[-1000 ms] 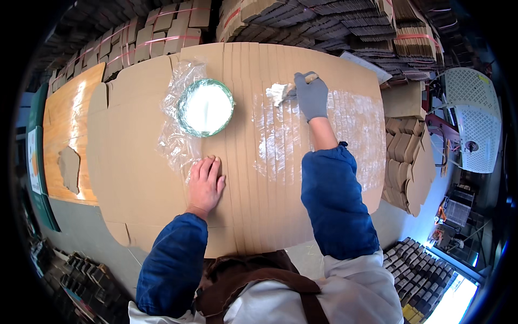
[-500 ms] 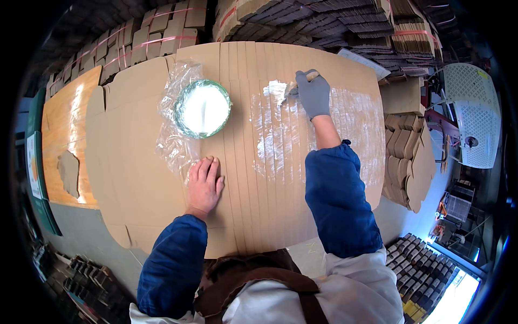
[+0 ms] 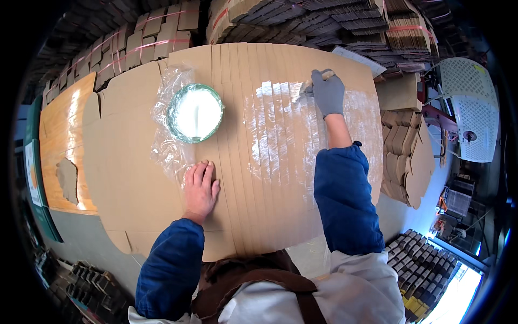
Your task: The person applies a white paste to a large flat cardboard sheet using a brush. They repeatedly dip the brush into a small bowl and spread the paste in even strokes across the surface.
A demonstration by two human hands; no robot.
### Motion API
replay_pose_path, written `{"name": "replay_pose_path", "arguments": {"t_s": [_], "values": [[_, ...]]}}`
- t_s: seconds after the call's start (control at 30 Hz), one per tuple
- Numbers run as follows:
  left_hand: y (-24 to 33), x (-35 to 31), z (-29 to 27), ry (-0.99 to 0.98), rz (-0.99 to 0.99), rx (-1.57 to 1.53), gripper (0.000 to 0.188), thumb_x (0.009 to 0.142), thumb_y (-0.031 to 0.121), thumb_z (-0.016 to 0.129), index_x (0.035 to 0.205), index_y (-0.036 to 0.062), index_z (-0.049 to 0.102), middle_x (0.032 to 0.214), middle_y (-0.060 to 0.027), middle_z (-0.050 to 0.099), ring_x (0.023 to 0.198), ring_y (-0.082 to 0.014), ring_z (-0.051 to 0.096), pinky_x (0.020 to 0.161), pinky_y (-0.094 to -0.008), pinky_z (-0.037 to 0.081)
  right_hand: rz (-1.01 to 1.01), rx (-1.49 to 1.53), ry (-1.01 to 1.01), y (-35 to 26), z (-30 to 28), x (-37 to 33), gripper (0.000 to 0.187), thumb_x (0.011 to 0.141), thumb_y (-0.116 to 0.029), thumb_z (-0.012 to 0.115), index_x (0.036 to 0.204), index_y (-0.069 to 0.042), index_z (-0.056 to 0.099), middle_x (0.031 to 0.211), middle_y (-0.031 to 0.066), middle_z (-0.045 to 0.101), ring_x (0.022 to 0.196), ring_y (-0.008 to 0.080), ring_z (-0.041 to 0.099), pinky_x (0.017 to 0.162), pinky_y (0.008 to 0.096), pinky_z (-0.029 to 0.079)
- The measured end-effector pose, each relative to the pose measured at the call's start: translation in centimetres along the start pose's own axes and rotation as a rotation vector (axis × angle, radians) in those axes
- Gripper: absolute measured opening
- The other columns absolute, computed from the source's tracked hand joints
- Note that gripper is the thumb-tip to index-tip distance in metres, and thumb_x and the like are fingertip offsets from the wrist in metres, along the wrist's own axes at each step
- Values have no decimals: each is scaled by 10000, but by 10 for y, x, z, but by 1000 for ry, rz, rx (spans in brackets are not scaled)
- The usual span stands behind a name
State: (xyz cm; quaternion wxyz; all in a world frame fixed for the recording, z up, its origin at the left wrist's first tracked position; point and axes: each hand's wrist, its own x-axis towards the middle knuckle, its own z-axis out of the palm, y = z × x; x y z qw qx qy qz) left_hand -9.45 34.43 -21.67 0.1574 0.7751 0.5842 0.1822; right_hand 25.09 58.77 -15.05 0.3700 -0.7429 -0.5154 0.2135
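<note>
My right hand [image 3: 329, 94], in a grey glove, is closed round the pale handle of a brush [image 3: 305, 89]. The bristles rest on the overlapped cardboard sheets [image 3: 237, 216], where white paste [image 3: 270, 146] lies in streaks across several strips. Bare and flat, my left hand [image 3: 201, 189] presses on the cardboard left of the paste, its fingers stretched out. Just beyond those fingertips stands a round green-rimmed tub [image 3: 220, 116] of white paste, on a crumpled sheet of clear plastic [image 3: 164, 143].
Strapped cardboard bundles [image 3: 162, 35] and tall cardboard stacks [image 3: 324, 29] line the far side. A wooden board [image 3: 59, 135] with a torn cardboard scrap [image 3: 68, 181] is at the left. More cut cardboard [image 3: 404, 156] and a white perforated chair-like panel [image 3: 469, 113] stand at the right.
My right hand has drawn the brush to the right, and white paste now covers more strips near the far edge. The left hand stays flat on the cardboard.
</note>
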Motion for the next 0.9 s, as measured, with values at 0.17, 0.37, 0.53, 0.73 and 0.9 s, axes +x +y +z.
{"name": "replay_pose_path", "arguments": {"t_s": [0.17, 0.37, 0.53, 0.73, 0.9], "values": [[2, 0, 0, -11, -16, -32, 530, 845, 159, 641, 1343, 25, 517, 1348, -167, 497, 1256, -396, 433, 1099, -497, 343, 91, -140, 1, 6, -21, 11, 315, 861, -299, 656, 790, 4, 606, 769, 196, 667, 754, 337, 663, 729, 404, 508], [4, 4, -1, -10, -8, -15, 521, 859, 172, 630, 1346, 26, 514, 1346, -169, 497, 1258, -398, 432, 1104, -505, 334, -113, -246, 54, 18, -13, 12, 320, 872, -290, 647, 757, 1, 578, 719, 169, 653, 705, 289, 662, 691, 389, 509], [1, 1, -1, -6, -20, -13, 512, 867, 175, 623, 1344, 24, 517, 1358, -169, 492, 1261, -399, 429, 1103, -512, 332, -72, -104, 21, 6, -24, 7, 315, 880, -295, 644, 797, 3, 583, 746, 180, 650, 722, 350, 644, 708, 413, 501], [1, 4, -2, -5, -17, -11, 510, 868, 176, 630, 1343, 25, 522, 1353, -161, 494, 1260, -393, 431, 1100, -504, 340, -18, -153, -59, 11, -21, 23, 293, 888, -301, 644, 827, -18, 601, 775, 203, 644, 814, 363, 652, 762, 437, 498], [-1, 1, 1, -9, -19, -58, 554, 844, 183, 673, 1353, 31, 516, 1366, -159, 484, 1270, -387, 424, 1109, -511, 328, -263, -500, -291, -4, -21, 11, 295, 886, -318, 660, 896, -25, 627, 982, 205, 669, 885, 360, 663, 780, 445, 514]]}}
